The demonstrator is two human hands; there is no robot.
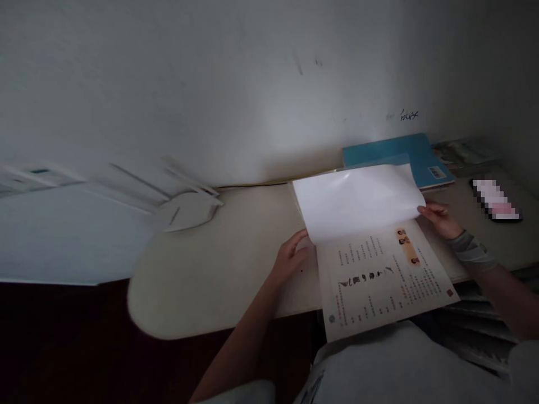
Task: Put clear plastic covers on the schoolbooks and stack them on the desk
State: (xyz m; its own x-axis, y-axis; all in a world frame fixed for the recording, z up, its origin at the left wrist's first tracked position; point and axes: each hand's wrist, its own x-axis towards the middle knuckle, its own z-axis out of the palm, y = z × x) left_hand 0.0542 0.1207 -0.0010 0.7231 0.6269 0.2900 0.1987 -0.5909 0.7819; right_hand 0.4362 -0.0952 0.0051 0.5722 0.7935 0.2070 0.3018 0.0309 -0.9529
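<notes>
An open book point(379, 280) with printed text and small pictures lies turned sideways, its near part reaching over the table's front edge. Above the printed page is a blank white sheet point(357, 199), with a clear plastic edge showing behind it. My right hand point(440, 219) pinches the sheet's right edge between thumb and fingers. At the left side, near the fold, my left hand point(291, 255) touches the book's edge with its fingers apart; the fingertips are partly hidden by the sheet.
Behind the book, a blue book point(391, 151) lies by the wall. A phone point(497, 200) is at the right. On the left of the pale table point(189, 286) stands a white router point(187, 210) with antennas. A dark cable runs along the wall.
</notes>
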